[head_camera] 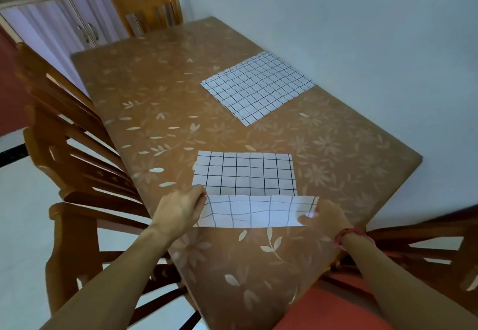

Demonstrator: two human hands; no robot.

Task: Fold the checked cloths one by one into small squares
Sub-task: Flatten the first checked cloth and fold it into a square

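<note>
Fingers (200,197) of both hands pinching the near corners of a checked cloth (244,173), near edge lifted and turned toward the far edge, seemingly to halve it evenly. Spread flat on the floral worktop (165,102), far half lying smooth as anchor. Well beyond, by the wall, a stack (258,85) of unfolded cloths apparently awaiting a turn. Left hand (178,210) and right hand (327,216) level, keeping the fold square.
</note>
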